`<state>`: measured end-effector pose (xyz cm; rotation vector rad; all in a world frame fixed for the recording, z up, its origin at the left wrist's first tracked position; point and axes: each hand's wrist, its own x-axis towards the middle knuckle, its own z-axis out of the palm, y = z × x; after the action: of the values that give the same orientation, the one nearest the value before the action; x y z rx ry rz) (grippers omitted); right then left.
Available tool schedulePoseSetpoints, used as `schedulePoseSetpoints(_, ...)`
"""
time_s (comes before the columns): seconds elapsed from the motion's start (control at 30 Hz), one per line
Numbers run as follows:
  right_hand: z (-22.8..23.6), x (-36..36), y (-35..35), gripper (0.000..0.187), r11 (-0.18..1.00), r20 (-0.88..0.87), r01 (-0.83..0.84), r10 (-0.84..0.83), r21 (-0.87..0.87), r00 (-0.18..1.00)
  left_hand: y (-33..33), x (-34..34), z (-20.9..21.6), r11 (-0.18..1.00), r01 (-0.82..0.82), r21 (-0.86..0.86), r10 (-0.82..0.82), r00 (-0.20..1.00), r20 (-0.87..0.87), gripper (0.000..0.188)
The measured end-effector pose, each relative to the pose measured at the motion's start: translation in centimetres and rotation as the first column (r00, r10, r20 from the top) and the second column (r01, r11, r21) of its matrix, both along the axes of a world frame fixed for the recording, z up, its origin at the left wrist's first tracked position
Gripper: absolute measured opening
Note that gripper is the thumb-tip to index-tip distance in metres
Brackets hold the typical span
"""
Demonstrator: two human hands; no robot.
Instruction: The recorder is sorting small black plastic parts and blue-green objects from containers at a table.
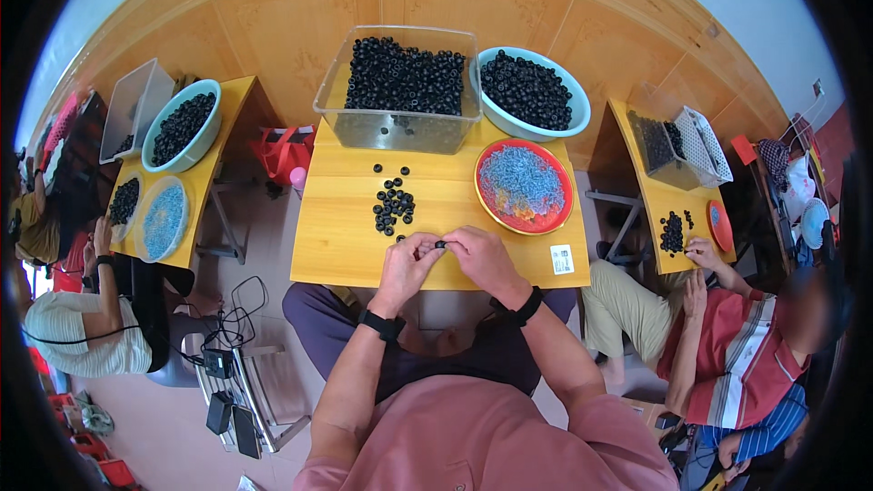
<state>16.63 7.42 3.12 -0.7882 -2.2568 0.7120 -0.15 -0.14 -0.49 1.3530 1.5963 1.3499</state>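
Observation:
Over the table's front edge, my left hand (pixel 409 261) and my right hand (pixel 482 261) meet with the fingers of both pinched together. Between the fingertips is a small round black part (pixel 440 245), touched by both hands. Just beyond my left hand lies a loose cluster of small black ring-shaped parts (pixel 394 205) on the yellow table (pixel 341 255). A red bowl (pixel 566 184) with many small light-blue pieces (pixel 520 180) stands past my right hand. Some orange shows at the bottom of that bowl.
At the table's back stand a clear plastic bin (pixel 400 134) and a light-blue basin (pixel 582 114), both full of black parts. A white label (pixel 562 259) lies at the right front. People sit at tables on both sides. A metal stool (pixel 245 382) with cables is at left.

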Motion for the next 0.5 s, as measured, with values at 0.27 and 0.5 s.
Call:
schedulePoseSetpoints(0.27, 0.9, -0.1, 0.0, 0.012, 0.997, 0.025, 0.028, -0.027, -0.078, 0.999, 0.0, -0.2, 0.3, 0.997, 0.073, -0.036, -0.072, 0.997, 0.041, 0.021)
schedulePoseSetpoints(0.5, 1.5, -0.2, 0.3, 0.012, 0.987, 0.052, 0.048, -0.04, -0.151, 0.998, 0.1, -0.5, -0.4, 0.992, 0.116, -0.056, -0.113, 0.992, 0.05, 0.02)
